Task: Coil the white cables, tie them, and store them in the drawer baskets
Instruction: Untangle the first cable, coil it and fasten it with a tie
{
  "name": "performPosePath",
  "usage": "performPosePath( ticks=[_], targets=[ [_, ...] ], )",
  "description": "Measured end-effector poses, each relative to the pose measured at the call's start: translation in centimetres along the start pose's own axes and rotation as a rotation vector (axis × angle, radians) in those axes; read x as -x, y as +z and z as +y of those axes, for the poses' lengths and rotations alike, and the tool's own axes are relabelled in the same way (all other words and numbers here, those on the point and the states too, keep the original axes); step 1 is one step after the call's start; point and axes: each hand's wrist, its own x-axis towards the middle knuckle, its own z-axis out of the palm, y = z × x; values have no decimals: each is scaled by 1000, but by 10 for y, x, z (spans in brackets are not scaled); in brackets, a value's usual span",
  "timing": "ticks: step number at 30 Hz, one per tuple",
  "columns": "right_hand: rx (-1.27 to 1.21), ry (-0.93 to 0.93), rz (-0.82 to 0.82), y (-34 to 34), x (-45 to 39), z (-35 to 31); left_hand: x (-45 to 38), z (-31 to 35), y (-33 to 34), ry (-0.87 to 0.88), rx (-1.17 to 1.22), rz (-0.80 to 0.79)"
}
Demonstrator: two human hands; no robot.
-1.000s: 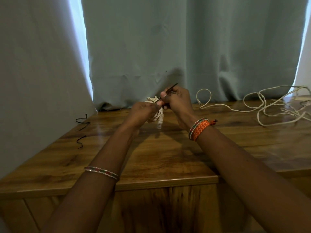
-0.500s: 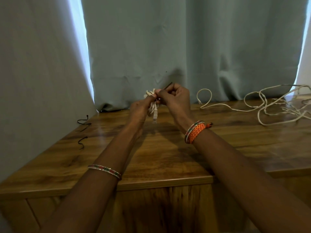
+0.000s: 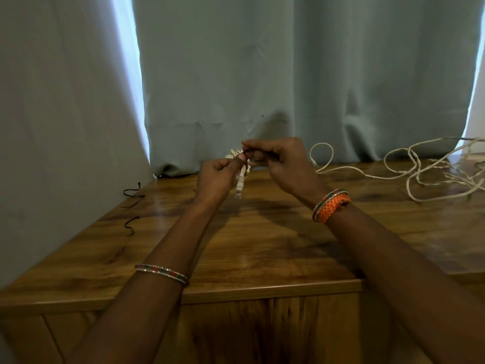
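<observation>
Head view: both hands are raised over the far middle of the counter (image 3: 262,245), close together.
Coil: a small bundle of white cable (image 3: 237,164) held between the hands above the wood, not touching it; mostly hidden by fingers, with loops showing at the top left.
Plug: one pale connector end (image 3: 239,186) hangs straight down from the bundle.
Tie: a thin dark tie (image 3: 262,153) runs across the top of the bundle, between the two hands.
Left hand: (image 3: 216,177) fingers curled round the bundle from the left, thumb up against it.
Right hand: (image 3: 282,164) fingertips pinching the dark tie just beside the bundle.
Loose cable: (image 3: 420,174) white, uncoiled, sprawled in loops over the right far part of the counter, well apart from the hands.
Spare ties: two short dark ties (image 3: 132,193) lie at the left edge by the wall.
Containers: no basket or open drawer in view.
Backdrop: grey curtain (image 3: 262,74) behind the counter.
</observation>
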Motion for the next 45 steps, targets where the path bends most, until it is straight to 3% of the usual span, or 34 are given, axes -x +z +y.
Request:
performPosePath(
  ticks=[3,9,15,24,33,36,45],
  targets=[
    [11,-2,-55,-6,1,1,-1,-1,-1,22,-15,-37],
    [-248,212,66,-7,-6,6,4,-3,3,207,-161,-20],
    [-131,163,104,-5,-1,4,3,-5,4,315,-330,6],
    [-107,161,109,-7,1,0,6,-3,5,415,-309,56],
    [-239,218,21,-14,4,2,-1,-7,-1,475,-363,108],
    [-180,211,32,-13,5,4,-6,-12,-3,473,-408,126],
    [-177,137,21,-10,6,1,1,-4,-3,410,-293,129]
  ],
)
